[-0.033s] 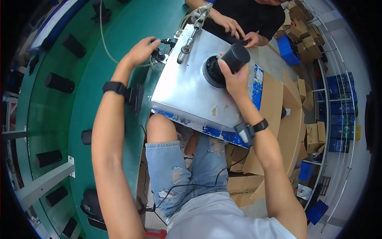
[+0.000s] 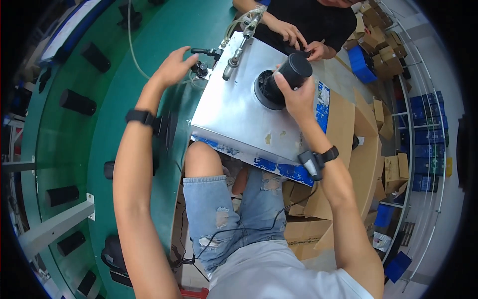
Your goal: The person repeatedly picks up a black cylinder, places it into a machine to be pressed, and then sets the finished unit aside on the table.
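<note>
My right hand [image 2: 300,97] is wrapped round a black cylinder-shaped housing [image 2: 294,69], held tilted. Its lower end is at a round black ring [image 2: 263,85] set in the top of a silver metal box [image 2: 224,112]; whether the two touch is hard to tell. My left hand [image 2: 174,67] has its thumb and fingers apart, just left of a black lever [image 2: 203,51] on an air valve. Below that lever is a black regulator knob [image 2: 200,68]. A metal air cylinder with a rod [image 2: 239,52] stands on the box's far left edge.
Across the box, a co-worker's hands [image 2: 294,37] handle a small dark part. Several black cylinders [image 2: 78,102] stand along the green surface [image 2: 119,149] at left. Open cardboard boxes [image 2: 343,134] lie at right, before shelving [image 2: 411,124]. A cable crosses my lap.
My left hand has come slightly away to the left from the black lever, which now shows more fully. My right hand and the black cylinder have barely shifted.
</note>
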A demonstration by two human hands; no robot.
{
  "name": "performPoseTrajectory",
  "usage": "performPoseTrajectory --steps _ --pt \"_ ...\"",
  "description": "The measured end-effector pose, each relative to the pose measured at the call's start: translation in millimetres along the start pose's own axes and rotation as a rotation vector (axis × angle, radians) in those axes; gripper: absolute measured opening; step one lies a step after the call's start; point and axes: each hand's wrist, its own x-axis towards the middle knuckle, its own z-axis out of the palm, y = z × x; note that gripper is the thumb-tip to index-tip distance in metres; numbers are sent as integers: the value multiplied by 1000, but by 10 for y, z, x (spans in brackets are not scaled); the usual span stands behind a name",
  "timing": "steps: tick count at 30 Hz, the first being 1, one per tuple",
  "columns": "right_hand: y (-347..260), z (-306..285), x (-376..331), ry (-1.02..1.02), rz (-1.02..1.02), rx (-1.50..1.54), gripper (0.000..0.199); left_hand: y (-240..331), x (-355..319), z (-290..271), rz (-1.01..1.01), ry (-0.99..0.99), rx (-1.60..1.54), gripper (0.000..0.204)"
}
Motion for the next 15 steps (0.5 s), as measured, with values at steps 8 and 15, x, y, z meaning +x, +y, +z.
performPoseTrajectory --steps 8,15 --pt "-2004 -106 367 1 -259 153 61 1673 -1698 -770 613 552 81 57" --pt "-1853 543 -204 -661 -233 203 89 1561 -2295 -531 67 334 -434 64"
